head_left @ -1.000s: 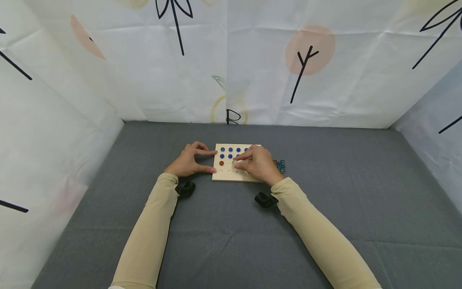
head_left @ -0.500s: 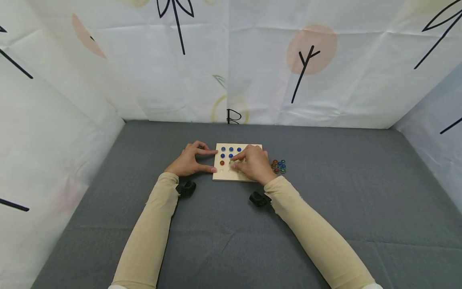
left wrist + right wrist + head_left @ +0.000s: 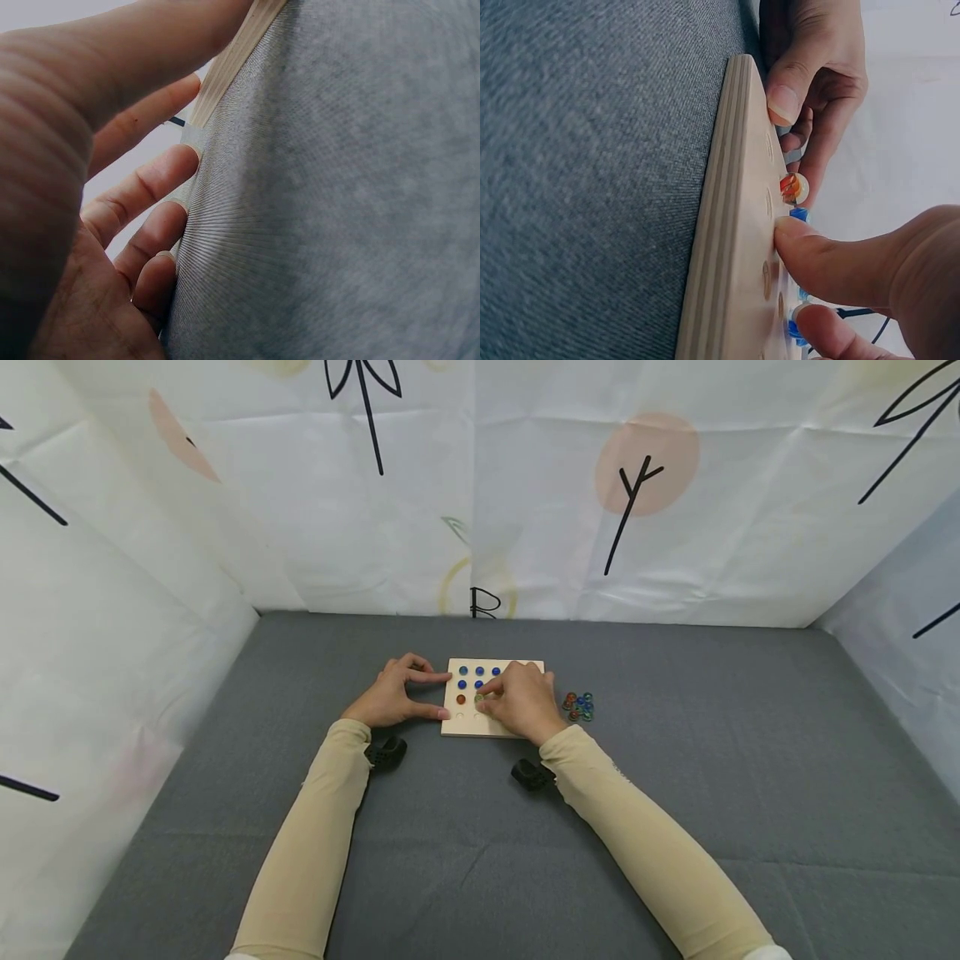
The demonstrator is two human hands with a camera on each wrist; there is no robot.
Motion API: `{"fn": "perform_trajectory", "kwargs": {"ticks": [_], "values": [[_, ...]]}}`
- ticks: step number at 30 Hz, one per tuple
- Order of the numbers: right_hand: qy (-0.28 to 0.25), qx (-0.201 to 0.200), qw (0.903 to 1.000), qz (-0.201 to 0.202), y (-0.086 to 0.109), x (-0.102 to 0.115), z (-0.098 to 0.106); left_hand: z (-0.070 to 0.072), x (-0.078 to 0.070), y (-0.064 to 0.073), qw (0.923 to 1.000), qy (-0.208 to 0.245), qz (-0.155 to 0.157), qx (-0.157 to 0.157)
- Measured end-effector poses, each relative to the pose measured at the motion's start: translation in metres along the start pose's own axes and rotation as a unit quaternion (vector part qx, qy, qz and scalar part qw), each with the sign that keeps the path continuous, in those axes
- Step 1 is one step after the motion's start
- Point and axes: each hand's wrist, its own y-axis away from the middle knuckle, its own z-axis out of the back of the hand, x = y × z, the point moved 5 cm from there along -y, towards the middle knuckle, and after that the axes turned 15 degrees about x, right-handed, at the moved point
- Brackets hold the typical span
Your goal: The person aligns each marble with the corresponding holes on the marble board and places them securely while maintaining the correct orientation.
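Observation:
A pale wooden board (image 3: 480,728) with rows of round hollows lies on the grey cloth. Blue marbles (image 3: 479,671) sit in its far rows, and an orange marble (image 3: 461,699) is at the left of the third row. My left hand (image 3: 390,693) touches the board's left edge with thumb and index finger spread; in the right wrist view its thumb (image 3: 784,101) rests at the corner. Beside the orange marble, my right hand (image 3: 525,697) pinches a greenish marble (image 3: 479,698) between thumb and finger at the board. The right wrist view hides that marble behind the thumb (image 3: 810,255).
Loose marbles (image 3: 578,705), orange, blue and greenish, lie in a cluster on the cloth just right of the board. The grey cloth (image 3: 675,735) covers the table. Behind it and at both sides hang white printed sheets (image 3: 540,527).
My right hand has moved left over the board with the greenish marble, to beside the orange one. More of the loose cluster shows. The left hand stays at the board's edge.

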Motion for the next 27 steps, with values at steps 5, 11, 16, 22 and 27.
{"fn": "perform_trajectory", "kwargs": {"ticks": [5,11,16,22,27], "values": [[0.004,-0.006,1.0,-0.006,-0.0012,0.001,-0.0005,0.0004,0.0,0.0005,1.0,-0.001,0.001,-0.002],[0.003,-0.01,0.9999,-0.004,-0.0006,0.0013,-0.0006,0.0009,-0.0009,0.0005,1.0,0.0,-0.001,-0.003],[0.002,-0.009,0.9999,-0.005,0.0004,0.0016,-0.0003,0.0006,-0.0006,0.0002,1.0,0.0,0.0,-0.003],[-0.001,-0.008,0.9999,-0.007,0.0009,0.0017,-0.0009,0.0001,0.0004,0.0003,1.0,0.001,0.002,-0.003],[0.001,-0.009,0.9999,-0.007,0.0024,0.0011,-0.0002,0.0,-0.0002,0.0005,1.0,0.0,0.004,-0.003]]}}
